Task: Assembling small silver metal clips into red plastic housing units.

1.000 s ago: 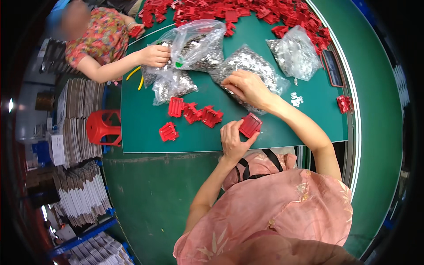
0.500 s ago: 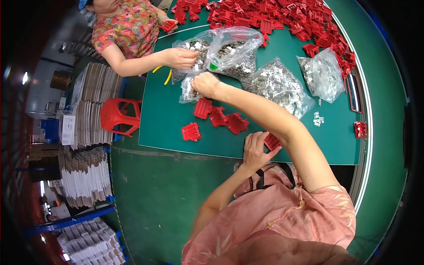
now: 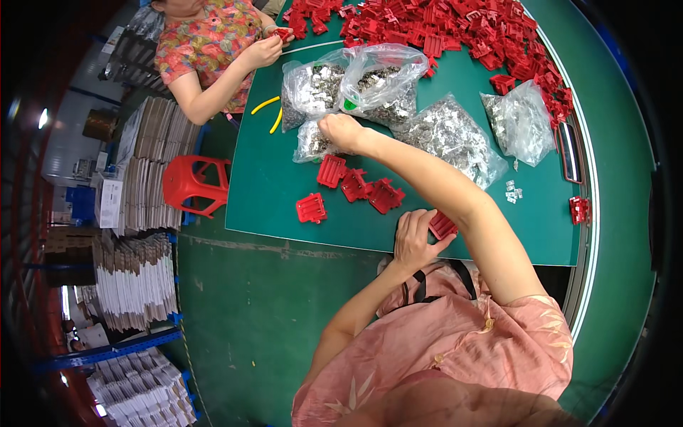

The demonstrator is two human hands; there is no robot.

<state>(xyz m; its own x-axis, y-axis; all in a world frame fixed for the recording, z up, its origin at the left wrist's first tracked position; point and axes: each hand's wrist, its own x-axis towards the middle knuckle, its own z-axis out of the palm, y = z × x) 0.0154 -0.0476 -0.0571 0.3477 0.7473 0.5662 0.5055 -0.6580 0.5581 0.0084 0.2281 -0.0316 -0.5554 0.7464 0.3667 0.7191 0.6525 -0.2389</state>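
My left hand point(image 3: 415, 240) holds a small red plastic part point(image 3: 442, 225) at the near edge of the green table point(image 3: 263, 192). My right arm crosses over it, and my right hand point(image 3: 342, 132) rests with curled fingers on a small clear bag of silvery metal pieces point(image 3: 311, 141); its fingertips are hidden. Several loose red parts point(image 3: 356, 186) lie between my two hands, and one more red part point(image 3: 311, 208) sits alone to their left.
Larger clear bags of metal pieces point(image 3: 377, 85) point(image 3: 448, 135) point(image 3: 523, 121) lie across the table, with a heap of red parts point(image 3: 455, 28) behind. A co-worker's hands point(image 3: 265, 48) hold a red part at the far left. A red stool point(image 3: 193, 183) and stacked cardboard point(image 3: 139, 171) stand on the floor.
My right hand has reached left from the middle bag to the small bag. The co-worker's hand has drawn back from the bags. My left hand keeps the red part.
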